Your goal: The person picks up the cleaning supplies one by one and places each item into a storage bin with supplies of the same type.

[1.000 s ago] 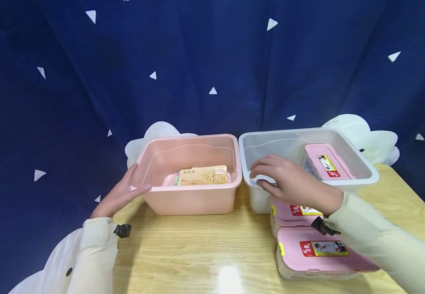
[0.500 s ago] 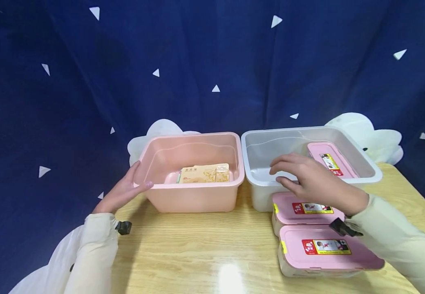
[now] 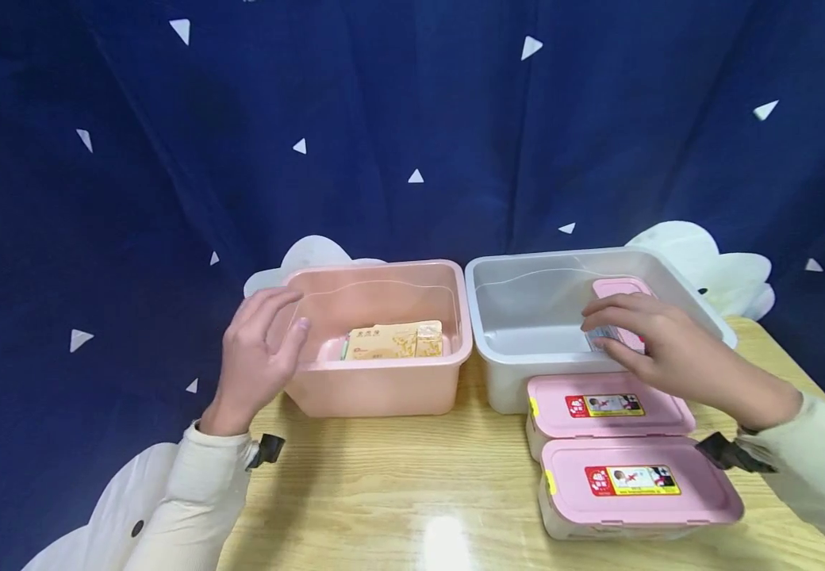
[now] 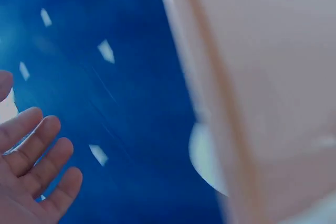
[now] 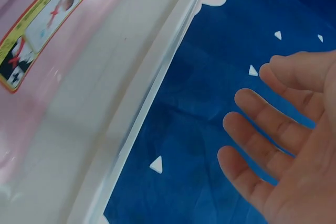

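Above the left rim of a pink plastic bin, my left hand hovers with loosely bent fingers and holds nothing. Inside that bin lies a cream-and-gold packet. My right hand hangs over the right part of a grey-white bin, its fingers relaxed and nothing in them. Behind it, partly hidden, a pink-lidded box lies in the grey-white bin. In the right wrist view, the fingers are spread apart from the bin's rim. The left wrist view shows bare fingers too.
Two more pink-lidded boxes, a rear one and a front one, sit before the grey-white bin on the wooden table. The bins stand side by side against a dark blue curtain with white triangles.
My left hand has let go of the pink bin's rim and risen slightly to the right. My right hand has moved right across the grey-white bin, uncovering its middle.
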A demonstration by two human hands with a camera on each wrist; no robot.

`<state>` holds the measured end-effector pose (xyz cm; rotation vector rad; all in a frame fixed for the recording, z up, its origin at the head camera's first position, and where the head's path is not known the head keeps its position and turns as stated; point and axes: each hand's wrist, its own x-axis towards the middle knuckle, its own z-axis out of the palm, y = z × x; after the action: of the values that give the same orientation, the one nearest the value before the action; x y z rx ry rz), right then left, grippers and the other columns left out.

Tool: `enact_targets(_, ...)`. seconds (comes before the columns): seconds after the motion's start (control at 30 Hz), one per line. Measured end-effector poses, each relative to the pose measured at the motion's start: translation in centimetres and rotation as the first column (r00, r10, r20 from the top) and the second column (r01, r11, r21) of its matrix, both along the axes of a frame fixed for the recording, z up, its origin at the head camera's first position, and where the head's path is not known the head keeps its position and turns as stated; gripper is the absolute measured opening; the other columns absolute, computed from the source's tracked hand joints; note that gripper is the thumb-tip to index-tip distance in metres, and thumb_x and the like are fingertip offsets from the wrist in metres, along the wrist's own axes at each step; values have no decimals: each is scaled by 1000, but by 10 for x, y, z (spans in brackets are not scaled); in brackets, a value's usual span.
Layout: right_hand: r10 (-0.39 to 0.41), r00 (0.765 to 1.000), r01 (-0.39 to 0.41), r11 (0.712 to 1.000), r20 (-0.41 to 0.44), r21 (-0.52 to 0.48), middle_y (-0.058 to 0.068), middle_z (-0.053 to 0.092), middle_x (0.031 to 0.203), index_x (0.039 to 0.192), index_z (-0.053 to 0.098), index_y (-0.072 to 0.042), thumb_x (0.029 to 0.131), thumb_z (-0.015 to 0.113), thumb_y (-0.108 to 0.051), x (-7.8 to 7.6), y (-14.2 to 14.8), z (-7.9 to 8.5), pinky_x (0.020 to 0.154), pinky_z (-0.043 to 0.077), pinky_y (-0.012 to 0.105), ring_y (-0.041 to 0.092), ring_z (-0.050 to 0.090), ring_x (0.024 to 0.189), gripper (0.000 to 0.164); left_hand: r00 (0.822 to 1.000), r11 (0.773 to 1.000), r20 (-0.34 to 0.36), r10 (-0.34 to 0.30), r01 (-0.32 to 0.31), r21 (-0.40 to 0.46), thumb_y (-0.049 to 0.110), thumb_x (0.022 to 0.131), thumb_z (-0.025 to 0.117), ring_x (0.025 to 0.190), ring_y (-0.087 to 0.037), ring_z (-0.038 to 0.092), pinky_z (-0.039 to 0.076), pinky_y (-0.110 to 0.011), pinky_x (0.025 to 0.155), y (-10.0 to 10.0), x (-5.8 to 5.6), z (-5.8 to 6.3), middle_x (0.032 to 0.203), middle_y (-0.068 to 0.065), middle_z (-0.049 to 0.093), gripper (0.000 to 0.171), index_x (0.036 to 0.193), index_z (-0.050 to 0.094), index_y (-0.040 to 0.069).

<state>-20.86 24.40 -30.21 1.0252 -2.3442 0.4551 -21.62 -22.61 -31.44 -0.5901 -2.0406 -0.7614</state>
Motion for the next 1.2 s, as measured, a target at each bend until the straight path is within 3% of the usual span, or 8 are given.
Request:
enact_targets(0.17,-48,999,48,999,3,-22,-1,72,109,101,72,-14,70,79,4,1,14,-6,98,26,-2,14,59,104,37,985,976,-24,-169,164,-146,13,84,69,110,-32,62,44,-38,101,45,22,17,114,-14,69,32,112,70,-1)
enact_targets(0.37,-173,984,173,985,36,-20,2,71,112,104,71,-16,72,80,2,3,36,-12,98,21,-4,15,57,110,38,966,922,-1,-257,245,-299,20,85,69,112,-27,61,47,-41,98,87,38,20,119,-10,67,36,117,67,5)
enact_targets(0.47,-215,976,216,976,31,-8,4,71,113,105,71,-16,75,79,0,3,46,-14,94,24,-3,9,56,109,35,953,889,1,-303,283,-359,21,85,69,113,-24,62,49,-40,98,108,40,17,121,-9,67,37,119,67,6)
enact_targets(0.7,-314,949,313,949,39,37,10,71,112,105,72,-12,81,76,-4,3,60,-12,81,37,14,25,60,102,26,948,775,56,-312,288,-563,30,91,64,120,-20,59,46,-34,106,152,35,13,126,-5,65,38,122,65,8)
enact_targets(0.83,-334,942,333,942,37,29,11,72,110,104,72,-13,81,76,-5,3,68,-14,80,37,13,24,60,101,25,947,724,98,-307,299,-622,31,92,63,123,-19,58,46,-35,105,173,32,13,131,-4,63,39,124,63,11)
enact_targets(0.93,-339,941,339,941,17,0,9,72,107,104,72,-13,76,78,-1,3,76,-17,73,36,9,1,53,96,31,948,684,123,-292,297,-667,35,93,61,125,-17,56,46,-35,105,188,31,14,135,-1,60,40,127,61,14)
enact_targets(1.07,-364,931,365,931,23,-27,8,72,105,107,72,-13,72,79,2,0,87,-23,67,33,5,-27,30,94,39,945,648,148,-293,310,-696,37,94,57,126,-15,55,44,-33,107,205,31,11,137,1,58,42,130,58,16)
enact_targets(1.2,-375,926,376,926,34,-38,12,70,107,107,71,-13,75,77,1,-4,98,-29,69,33,3,-29,29,97,35,934,628,185,-305,343,-699,39,96,54,128,-12,53,41,-29,110,218,36,3,138,3,56,45,135,56,17)
